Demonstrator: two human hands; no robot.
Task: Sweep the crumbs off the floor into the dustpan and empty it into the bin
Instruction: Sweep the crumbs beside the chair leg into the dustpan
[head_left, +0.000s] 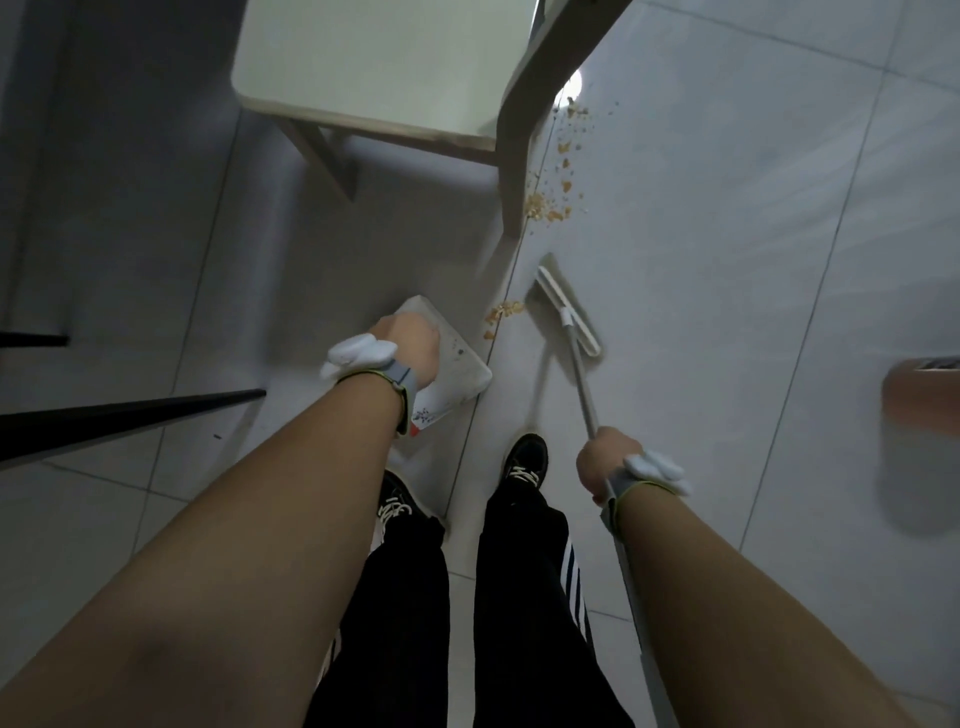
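Crumbs (503, 310) lie between dustpan (457, 358) and broom (566, 312). Left hand (410, 348) grips the dustpan. Right hand (605, 462) clasps the broom handle.

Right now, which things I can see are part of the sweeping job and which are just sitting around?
Part of the job:
dustpan, held in the left hand
broom, handle in the right hand
small crumb pile between broom and dustpan
larger crumb scatter by the table leg

Just there:
white table
black bar at the left

No bin can be clearly identified.
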